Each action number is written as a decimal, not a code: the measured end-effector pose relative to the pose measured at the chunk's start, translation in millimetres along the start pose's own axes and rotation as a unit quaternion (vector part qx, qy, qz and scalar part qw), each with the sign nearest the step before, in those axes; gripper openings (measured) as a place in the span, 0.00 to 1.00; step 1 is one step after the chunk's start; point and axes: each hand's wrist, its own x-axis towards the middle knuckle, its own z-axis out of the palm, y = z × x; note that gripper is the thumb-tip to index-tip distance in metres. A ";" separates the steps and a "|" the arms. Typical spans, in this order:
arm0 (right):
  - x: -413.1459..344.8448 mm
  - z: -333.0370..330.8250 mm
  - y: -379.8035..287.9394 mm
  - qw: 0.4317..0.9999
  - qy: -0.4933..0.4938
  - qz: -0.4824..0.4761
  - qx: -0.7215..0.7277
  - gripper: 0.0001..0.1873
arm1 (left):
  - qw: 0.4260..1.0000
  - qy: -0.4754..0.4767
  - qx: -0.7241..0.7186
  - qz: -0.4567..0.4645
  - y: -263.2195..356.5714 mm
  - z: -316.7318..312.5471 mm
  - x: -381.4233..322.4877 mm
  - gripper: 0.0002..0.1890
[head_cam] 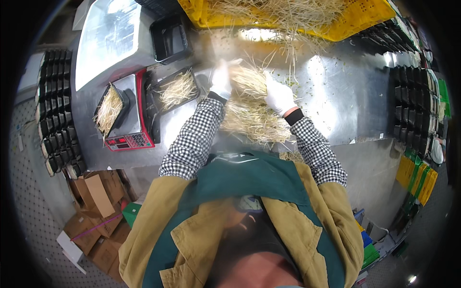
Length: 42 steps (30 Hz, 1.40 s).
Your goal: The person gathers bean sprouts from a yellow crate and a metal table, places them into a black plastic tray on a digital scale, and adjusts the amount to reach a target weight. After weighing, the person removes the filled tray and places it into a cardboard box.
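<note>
My right hand (279, 94), in a white glove, grips a loose bunch of bean sprouts (248, 81) by its right end. At the bunch's left end is my left hand (221, 77), also gloved and blurred by motion; whether its fingers close on the sprouts cannot be told. Beneath both hands a larger pile of sprouts (257, 120) lies on the metal table near its front edge. Left of my left hand, a black plastic tray (197, 86) holds sprouts. Another sprout-filled black tray (125, 100) sits tilted on a red digital scale (147, 115).
A yellow plastic crate (201, 18) heaped with sprouts stands at the far side, some strands hanging over its edge. Beside a white box (144, 46) is a black tray (158, 36). Stacked black trays (54, 108) line the left; more stacked trays (412, 104) stand right. Cardboard boxes (97, 201) lie below left.
</note>
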 end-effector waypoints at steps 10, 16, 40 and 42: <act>-31.8 -43.8 102.1 0.983 0.038 0.014 0.178 0.24 | 0.974 0.019 -0.221 -0.043 38.4 -30.5 13.9 0.23; 8.1 -66.9 14.8 0.977 0.067 0.024 0.199 0.23 | 0.988 0.011 -0.138 -0.075 34.5 12.5 -3.4 0.27; 20.2 -35.3 -73.1 0.969 0.184 -0.118 0.115 0.48 | 0.954 0.022 -0.279 -0.111 73.9 31.8 -38.0 0.20; 26.9 -21.9 -69.4 0.971 0.097 -0.076 0.205 0.38 | 0.954 -0.041 -0.285 -0.086 80.5 22.7 -41.2 0.22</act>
